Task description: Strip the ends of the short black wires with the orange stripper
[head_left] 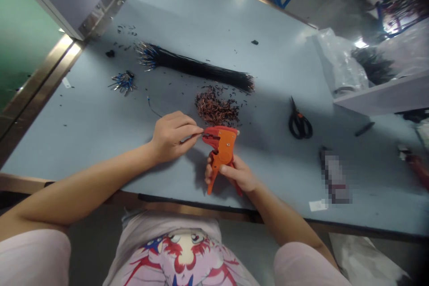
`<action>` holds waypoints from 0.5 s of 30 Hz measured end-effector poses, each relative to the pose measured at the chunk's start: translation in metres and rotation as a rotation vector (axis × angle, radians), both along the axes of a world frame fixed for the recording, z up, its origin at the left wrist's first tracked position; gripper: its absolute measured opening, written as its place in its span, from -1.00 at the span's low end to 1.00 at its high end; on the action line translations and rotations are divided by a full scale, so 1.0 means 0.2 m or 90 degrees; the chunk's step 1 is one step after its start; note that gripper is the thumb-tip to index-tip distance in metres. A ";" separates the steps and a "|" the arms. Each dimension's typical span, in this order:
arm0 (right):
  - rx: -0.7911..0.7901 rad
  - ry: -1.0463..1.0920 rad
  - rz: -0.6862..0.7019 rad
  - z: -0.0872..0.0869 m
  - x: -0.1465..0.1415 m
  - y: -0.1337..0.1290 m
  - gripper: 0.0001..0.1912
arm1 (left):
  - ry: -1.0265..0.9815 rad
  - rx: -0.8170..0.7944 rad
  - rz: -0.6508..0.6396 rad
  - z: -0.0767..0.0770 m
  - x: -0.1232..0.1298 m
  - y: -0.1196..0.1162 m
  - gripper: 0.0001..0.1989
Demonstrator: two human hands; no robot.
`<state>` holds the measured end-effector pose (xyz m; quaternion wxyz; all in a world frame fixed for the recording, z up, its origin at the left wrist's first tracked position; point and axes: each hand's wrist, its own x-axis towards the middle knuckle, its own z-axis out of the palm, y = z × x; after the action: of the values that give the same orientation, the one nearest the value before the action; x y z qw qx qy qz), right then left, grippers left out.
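Close to my edge of the table (pixel 275 165), my right hand (pixel 244 174) wraps its fingers around the orange wire stripper (pixel 225 145); my left hand (pixel 174 137) pinches a thin black wire (pixel 153 111) at the red jaws.

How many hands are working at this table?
2. The left hand has its fingertips at the red mouth of the orange tool; the right hand is wrapped around that tool's handles. No other hands show.
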<state>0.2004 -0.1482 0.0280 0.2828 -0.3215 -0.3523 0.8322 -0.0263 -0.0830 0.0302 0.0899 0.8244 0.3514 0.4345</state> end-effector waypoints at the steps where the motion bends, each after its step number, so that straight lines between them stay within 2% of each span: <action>1: 0.001 0.003 -0.001 0.00 0.00 0.00 -0.60 | -0.002 0.000 0.001 0.00 0.00 0.00 -0.92; 15: 0.020 -0.011 -0.012 -0.01 0.00 -0.01 -0.64 | -0.011 0.002 -0.004 0.00 0.01 -0.01 -0.93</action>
<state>0.2011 -0.1495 0.0268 0.2928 -0.3280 -0.3646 0.8209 -0.0248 -0.0840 0.0312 0.0930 0.8219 0.3475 0.4416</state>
